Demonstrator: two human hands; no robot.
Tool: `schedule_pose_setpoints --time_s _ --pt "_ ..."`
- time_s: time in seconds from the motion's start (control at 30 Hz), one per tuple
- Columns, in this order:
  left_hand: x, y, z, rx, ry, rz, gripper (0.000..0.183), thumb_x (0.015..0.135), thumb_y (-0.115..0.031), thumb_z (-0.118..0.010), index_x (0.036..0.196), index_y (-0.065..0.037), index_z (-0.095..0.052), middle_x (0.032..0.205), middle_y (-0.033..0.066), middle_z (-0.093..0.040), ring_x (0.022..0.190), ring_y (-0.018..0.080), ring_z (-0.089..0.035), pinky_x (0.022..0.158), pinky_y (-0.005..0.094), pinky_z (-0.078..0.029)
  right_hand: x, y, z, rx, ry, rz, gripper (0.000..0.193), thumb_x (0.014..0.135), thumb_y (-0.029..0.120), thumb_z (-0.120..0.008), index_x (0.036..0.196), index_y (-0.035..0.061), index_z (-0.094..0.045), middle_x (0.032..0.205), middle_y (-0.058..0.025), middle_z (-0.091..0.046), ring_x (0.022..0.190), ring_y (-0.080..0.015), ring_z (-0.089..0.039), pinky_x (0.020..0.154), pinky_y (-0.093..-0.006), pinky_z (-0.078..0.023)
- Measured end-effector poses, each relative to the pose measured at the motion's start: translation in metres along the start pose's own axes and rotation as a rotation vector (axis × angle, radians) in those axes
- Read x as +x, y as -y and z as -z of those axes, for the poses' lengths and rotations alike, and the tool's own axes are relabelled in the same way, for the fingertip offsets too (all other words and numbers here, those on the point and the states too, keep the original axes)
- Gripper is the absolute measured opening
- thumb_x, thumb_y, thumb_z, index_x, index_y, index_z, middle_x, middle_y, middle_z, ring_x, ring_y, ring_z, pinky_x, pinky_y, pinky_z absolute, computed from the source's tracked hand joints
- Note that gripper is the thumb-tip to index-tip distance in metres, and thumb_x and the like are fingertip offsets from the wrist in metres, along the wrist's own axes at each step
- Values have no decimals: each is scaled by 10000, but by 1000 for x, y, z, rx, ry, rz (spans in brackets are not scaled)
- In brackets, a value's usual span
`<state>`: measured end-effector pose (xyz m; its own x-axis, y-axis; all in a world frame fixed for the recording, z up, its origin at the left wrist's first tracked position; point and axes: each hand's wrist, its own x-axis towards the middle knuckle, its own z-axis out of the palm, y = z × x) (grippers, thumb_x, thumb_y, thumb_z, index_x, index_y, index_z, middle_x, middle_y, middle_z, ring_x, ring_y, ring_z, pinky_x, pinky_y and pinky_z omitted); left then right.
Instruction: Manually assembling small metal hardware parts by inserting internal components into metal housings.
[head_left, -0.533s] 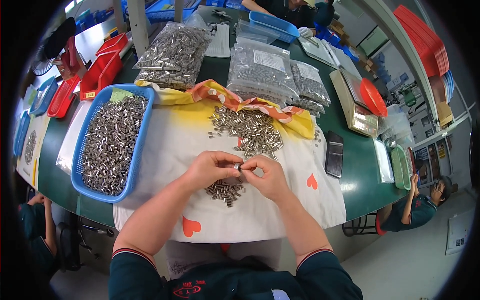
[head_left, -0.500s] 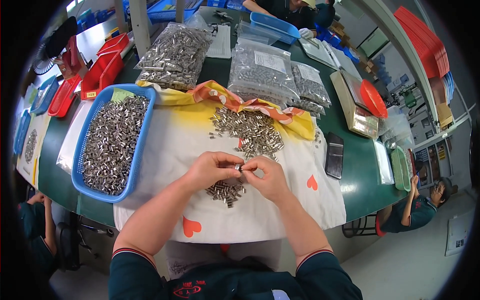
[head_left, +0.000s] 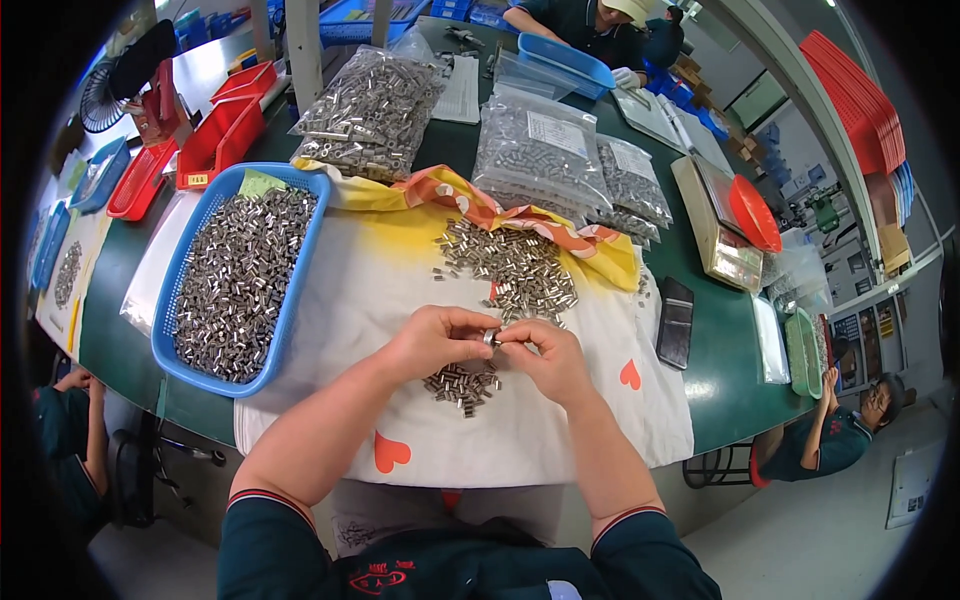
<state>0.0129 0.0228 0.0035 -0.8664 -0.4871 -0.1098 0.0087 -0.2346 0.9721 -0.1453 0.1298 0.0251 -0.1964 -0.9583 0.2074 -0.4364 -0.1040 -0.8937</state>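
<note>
My left hand [head_left: 440,342] pinches a small round silver metal part [head_left: 490,338] between thumb and fingertips. From the other side, the closed fingertips of my right hand [head_left: 545,358] meet this part; whatever they pinch is too small and covered to make out. Under my hands a small heap of short metal sleeves [head_left: 462,388] lies on a white cloth [head_left: 330,330] with red hearts. Beyond them spreads a larger heap of similar sleeves [head_left: 520,275], against the cloth's bunched yellow and orange edge [head_left: 450,190].
To the left stands a blue basket [head_left: 165,300] full of metal sleeves. Clear bags of metal parts [head_left: 365,110] [head_left: 540,140] stand at the back. On the right lie a black phone [head_left: 675,320] and a scale [head_left: 705,220] with a red dish [head_left: 755,212]. Co-workers sit around.
The whole scene has shifted slightly right in view as my head moved. Both hands stay together at the small metal part, with the silver piece now showing more plainly between the fingertips.
</note>
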Motion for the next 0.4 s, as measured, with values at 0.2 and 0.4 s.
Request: schedule_pose_setpoints --time_s 0.2,0.4 --pt "-2 -6 4 96 100 -2 314 735 -23 -667 1041 -4 -599 880 22 -627 744 50 -543 677 199 -458 -1 -1 0 184 115 -276 97 715 56 -655 786 21 -599 726 7 -562 651 -57 -491 595 -201 -417" --pt "-6 -7 1 320 154 -2 329 729 -80 -693 1050 -70 -618 846 16 -635 735 53 -546 686 209 -458 6 -7 15 -296 -50 -13 153 714 96 -679 855 86 -620 755 -18 -589 661 -119 -538 622 -229 -433"
